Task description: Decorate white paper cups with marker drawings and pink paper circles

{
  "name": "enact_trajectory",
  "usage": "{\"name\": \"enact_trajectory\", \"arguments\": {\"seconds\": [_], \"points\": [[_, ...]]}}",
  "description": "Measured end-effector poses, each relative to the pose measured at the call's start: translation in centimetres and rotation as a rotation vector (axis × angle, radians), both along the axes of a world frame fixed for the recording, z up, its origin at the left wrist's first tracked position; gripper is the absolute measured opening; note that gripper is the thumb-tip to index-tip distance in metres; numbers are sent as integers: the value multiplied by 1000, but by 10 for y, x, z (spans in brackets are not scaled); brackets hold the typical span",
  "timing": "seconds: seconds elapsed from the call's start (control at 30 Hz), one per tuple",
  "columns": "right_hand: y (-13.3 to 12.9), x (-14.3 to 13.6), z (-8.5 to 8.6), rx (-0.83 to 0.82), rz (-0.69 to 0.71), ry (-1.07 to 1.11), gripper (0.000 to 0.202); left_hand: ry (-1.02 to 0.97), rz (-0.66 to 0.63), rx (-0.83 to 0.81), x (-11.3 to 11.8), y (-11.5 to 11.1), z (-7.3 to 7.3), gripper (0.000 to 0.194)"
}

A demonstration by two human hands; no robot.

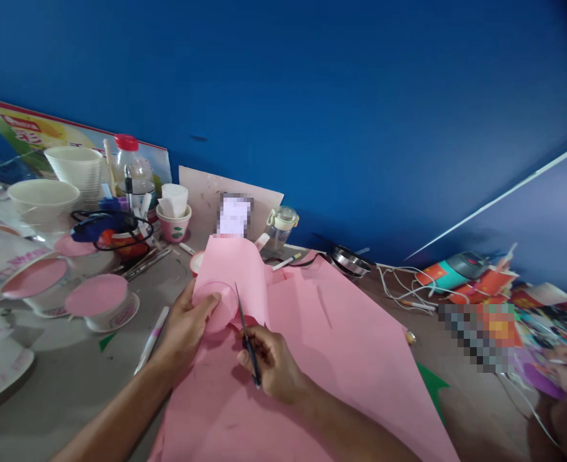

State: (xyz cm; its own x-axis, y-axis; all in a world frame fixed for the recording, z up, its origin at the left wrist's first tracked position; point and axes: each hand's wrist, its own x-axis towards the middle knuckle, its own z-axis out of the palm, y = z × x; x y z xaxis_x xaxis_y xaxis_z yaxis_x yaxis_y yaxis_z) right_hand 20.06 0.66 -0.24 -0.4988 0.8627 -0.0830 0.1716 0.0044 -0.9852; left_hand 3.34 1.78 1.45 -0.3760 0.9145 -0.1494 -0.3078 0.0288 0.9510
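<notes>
My left hand [191, 321] grips a sheet of pink paper [232, 260], thumb on top near a round outline marked on it. The sheet is raised, and its right side curls over. In my right hand [273, 362] is a pair of dark scissors [250, 353], fingers closed round the handles. Its blade lies against the paper along the right side of the round outline, where a cut edge shows. Below both hands spreads a larger sheet of pink paper [322, 385]. A white and pink marker [151, 340] rests left of my left forearm.
Paper bowls [103, 301] with pink round tops stand at left, by a stack of white cups [77, 170] and a red-capped bottle [131, 163]. Behind are a clear jar [279, 234] and a blue wall [312, 115]. Cables [399, 289] and a teal flask [449, 273] lie at right.
</notes>
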Motion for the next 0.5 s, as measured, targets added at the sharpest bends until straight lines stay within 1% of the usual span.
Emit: {"name": "enact_trajectory", "arguments": {"seconds": [0.13,0.27,0.4,0.5], "points": [[0,0,4,-12,17,-4,26,3,-13,0,-1,1,-2,41],[0,-1,5,-7,12,-20,26,-12,-17,2,-1,1,0,44],[0,0,4,7,22,-40,25,1,-9,4,-1,1,3,38],[1,1,3,10,28,-55,25,-3,-10,20,-2,1,2,39]]}}
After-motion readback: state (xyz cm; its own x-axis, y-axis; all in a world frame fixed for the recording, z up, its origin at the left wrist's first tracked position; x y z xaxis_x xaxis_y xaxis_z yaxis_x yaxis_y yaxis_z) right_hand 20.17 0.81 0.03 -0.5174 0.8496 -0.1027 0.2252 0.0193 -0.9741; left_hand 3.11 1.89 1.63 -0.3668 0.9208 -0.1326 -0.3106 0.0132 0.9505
